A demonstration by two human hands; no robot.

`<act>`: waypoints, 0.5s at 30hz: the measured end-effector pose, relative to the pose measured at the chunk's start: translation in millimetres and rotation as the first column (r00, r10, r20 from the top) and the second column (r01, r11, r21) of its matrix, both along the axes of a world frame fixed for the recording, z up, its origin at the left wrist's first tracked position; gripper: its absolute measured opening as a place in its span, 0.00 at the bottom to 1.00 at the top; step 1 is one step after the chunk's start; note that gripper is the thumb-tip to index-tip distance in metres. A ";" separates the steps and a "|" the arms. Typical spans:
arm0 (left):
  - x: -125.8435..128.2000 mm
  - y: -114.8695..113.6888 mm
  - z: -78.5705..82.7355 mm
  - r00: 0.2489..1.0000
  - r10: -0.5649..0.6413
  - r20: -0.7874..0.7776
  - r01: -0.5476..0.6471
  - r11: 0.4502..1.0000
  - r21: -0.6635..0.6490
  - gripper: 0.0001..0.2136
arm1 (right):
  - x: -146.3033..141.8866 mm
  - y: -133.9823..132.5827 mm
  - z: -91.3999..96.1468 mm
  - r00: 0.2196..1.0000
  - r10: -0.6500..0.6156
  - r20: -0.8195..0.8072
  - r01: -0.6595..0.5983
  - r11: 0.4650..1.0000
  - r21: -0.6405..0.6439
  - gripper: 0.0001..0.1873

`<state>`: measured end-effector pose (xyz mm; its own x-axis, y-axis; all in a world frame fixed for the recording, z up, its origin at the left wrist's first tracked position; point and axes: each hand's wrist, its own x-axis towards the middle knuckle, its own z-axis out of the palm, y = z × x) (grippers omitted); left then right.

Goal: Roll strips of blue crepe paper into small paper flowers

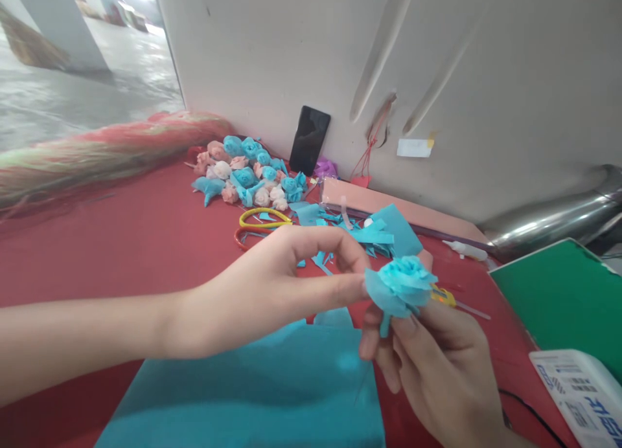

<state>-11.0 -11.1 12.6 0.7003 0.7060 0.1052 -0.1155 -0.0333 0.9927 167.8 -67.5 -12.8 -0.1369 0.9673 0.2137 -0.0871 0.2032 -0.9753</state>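
A blue crepe paper flower point(402, 283) with layered, ruffled petals is held up over the red table. My right hand point(437, 364) grips it from below, thumb and fingers closed around its base, where a short blue stem and a thin wire stick out. My left hand point(276, 280) comes in from the left, its thumb and forefinger pinching the flower's left outer petal. Under both hands lies a large sheet of blue crepe paper point(243, 390). Small cut pieces of blue paper point(379, 231) are scattered just beyond the hands.
Finished blue, pink and white paper flowers point(245, 173) are heaped at the back. A phone point(310, 139) leans on the wall. Yellow-and-red-handled scissors point(262, 218) lie behind my left hand. To the right are a glue bottle point(466, 250), a green board point(566, 299) and a white labelled box point(573, 386).
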 end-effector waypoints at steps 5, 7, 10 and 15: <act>1.4 -3.1 0.0 1.000 -0.017 0.022 0.017 1.000 -0.024 0.07 | 0.3 0.2 -2.9 0.999 -0.026 0.046 0.023 0.997 0.071 0.09; 2.3 -3.8 0.2 1.000 0.010 0.010 -0.010 1.000 -0.016 0.08 | -0.8 -1.0 -2.9 0.995 -0.045 0.085 0.035 0.993 0.110 0.09; 2.8 -3.6 -0.1 0.998 0.067 -0.006 -0.067 0.997 0.043 0.10 | -1.9 -2.6 -2.5 0.980 -0.116 0.159 0.086 0.979 0.183 0.11; 1.8 -2.6 -1.4 0.993 0.099 0.071 -0.103 0.993 0.063 0.12 | -2.1 -3.5 -2.4 0.914 -0.297 0.277 0.179 0.906 0.383 0.13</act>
